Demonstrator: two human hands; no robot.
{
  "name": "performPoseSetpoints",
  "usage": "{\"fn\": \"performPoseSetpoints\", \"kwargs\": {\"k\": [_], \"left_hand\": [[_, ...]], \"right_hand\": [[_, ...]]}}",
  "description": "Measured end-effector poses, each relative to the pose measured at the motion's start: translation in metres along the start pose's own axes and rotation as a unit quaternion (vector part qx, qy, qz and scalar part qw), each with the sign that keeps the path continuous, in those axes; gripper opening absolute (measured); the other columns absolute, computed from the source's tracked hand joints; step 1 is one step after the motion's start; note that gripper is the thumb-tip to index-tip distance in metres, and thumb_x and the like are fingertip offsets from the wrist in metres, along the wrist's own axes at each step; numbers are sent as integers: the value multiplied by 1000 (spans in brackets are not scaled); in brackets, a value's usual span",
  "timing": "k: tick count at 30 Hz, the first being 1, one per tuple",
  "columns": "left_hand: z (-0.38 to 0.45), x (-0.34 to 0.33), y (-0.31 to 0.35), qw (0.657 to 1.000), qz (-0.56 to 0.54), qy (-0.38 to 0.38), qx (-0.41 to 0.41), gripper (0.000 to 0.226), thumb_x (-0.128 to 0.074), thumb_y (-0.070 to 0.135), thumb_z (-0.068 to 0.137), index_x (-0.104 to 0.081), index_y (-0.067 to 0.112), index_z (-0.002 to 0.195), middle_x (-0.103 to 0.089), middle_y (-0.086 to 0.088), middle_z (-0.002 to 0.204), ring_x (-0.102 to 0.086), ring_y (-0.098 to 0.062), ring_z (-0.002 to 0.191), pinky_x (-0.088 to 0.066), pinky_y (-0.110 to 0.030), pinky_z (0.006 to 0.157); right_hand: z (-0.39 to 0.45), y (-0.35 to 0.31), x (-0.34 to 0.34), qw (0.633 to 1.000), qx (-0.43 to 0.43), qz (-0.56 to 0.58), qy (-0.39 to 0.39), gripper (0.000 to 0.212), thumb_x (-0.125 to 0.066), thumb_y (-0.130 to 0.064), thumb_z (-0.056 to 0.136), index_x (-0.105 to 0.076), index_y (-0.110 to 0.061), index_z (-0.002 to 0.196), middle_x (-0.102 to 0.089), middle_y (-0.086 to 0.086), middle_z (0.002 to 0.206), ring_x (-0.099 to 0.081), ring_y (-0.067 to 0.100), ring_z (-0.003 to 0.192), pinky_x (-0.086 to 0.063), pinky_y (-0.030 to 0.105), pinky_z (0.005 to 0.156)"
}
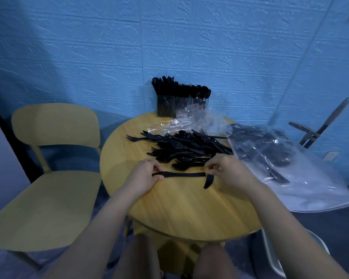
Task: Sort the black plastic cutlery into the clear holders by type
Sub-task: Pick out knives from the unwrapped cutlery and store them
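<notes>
Two hands held one stack of black cutlery level just above the round bench (129, 198), in the lower middle of the frame. The left hand (144, 174) had its fingers curled round the stack's left end; the stack of cutlery (181, 174) ran across to the right hand (228, 172), whose fingers pinched the other end. One black piece (207, 181) hung down from that right grip, out of line with the rest, and looked the likeliest to slip out or end up in the wrong compartment. Which type it was could not be told.

Beyond the hands, the loose pile (189, 146) of forks, spoons and knives lay tangled at frame centre, so a careless reach could drag neighbours along. Behind it the clear holders (181, 107) stood already crowded at the bench's far edge; pushing a stack in could tip them off the back. At the right, the plastic bag (280, 158) of more cutlery overhung the bench edge and might slide off.
</notes>
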State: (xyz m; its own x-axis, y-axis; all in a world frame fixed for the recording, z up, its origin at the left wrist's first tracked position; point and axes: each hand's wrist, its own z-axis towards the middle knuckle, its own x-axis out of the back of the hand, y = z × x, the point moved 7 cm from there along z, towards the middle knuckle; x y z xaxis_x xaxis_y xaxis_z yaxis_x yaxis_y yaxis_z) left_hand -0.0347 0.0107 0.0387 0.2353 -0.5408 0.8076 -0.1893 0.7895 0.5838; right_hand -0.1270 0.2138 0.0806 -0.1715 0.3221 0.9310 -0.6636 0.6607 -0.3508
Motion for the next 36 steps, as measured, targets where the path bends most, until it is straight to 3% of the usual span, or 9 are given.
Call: {"fn": "performPoseSetpoints", "kwargs": {"k": [5,10,13,16,21,25,28,32,36], "left_hand": [[-12,10,8,992,-122,-21,-4,25,-69,6,83,-56,26,78,-59,7,79,-55,-7,74,-43,-8,65],[-25,24,8,951,-306,40,20,9,-68,10,85,-63,18,85,-67,4,81,-60,-4,75,-46,-13,69],[-33,13,1,879,-465,66,85,6,-66,15,86,-67,16,92,-64,1,83,-59,-11,76,-51,-25,72],[-37,-8,-1,795,-586,57,146,28,-67,23,82,-65,10,106,-67,-5,97,-64,-15,89,-52,-29,84],[-40,-28,17,789,-604,5,110,21,-54,13,93,-63,7,110,-70,-9,109,-66,-18,104,-53,-30,88],[-38,-27,10,734,-665,29,133,17,-46,11,98,-60,5,106,-72,-10,94,-69,-23,96,-53,-35,85],[-39,-26,10,734,-666,28,127,16,-45,12,98,-59,7,104,-71,-7,86,-70,-21,91,-53,-38,85],[-42,-25,13,736,-666,26,118,16,-45,12,98,-58,7,106,-71,-6,86,-70,-20,92,-53,-38,86],[-47,-24,15,749,-652,21,118,16,-45,12,98,-58,9,108,-70,-7,91,-70,-18,92,-55,-35,82]], "right_hand": [[-1,-25,-25,998,54,13,-4,33,-66,-26,88,-64,-17,120,-60,-2,114,-51,15,110,-39,21,90],[-5,-36,-28,995,58,71,49,16,-65,-19,88,-71,-16,103,-61,-4,97,-56,12,94,-47,30,85],[-7,-42,-31,992,47,110,44,12,-66,-19,88,-72,-16,98,-60,-6,95,-56,12,92,-47,28,83],[-7,-43,-35,985,14,169,34,8,-66,-18,88,-71,-15,95,-60,-5,96,-55,9,89,-42,15,78],[-16,-55,-40,986,38,164,2,14,-64,-20,90,-70,-15,101,-64,-1,101,-57,10,90,-43,14,76],[-24,-28,-24,999,37,31,14,29,-51,-4,93,-65,-15,116,-59,-2,115,-57,16,103,-47,30,85],[-36,-7,-26,996,21,-89,-17,53,-42,11,87,-55,-18,130,-51,-1,134,-52,18,118,-46,25,88],[-54,-12,-42,996,25,-86,-22,42,-37,-23,102,-39,-21,144,-37,-4,150,-37,13,135,-34,23,107],[-66,-28,-42,993,73,-93,-11,51,-38,-46,99,-40,-22,144,-39,-5,148,-31,10,136,-22,20,110]]}}
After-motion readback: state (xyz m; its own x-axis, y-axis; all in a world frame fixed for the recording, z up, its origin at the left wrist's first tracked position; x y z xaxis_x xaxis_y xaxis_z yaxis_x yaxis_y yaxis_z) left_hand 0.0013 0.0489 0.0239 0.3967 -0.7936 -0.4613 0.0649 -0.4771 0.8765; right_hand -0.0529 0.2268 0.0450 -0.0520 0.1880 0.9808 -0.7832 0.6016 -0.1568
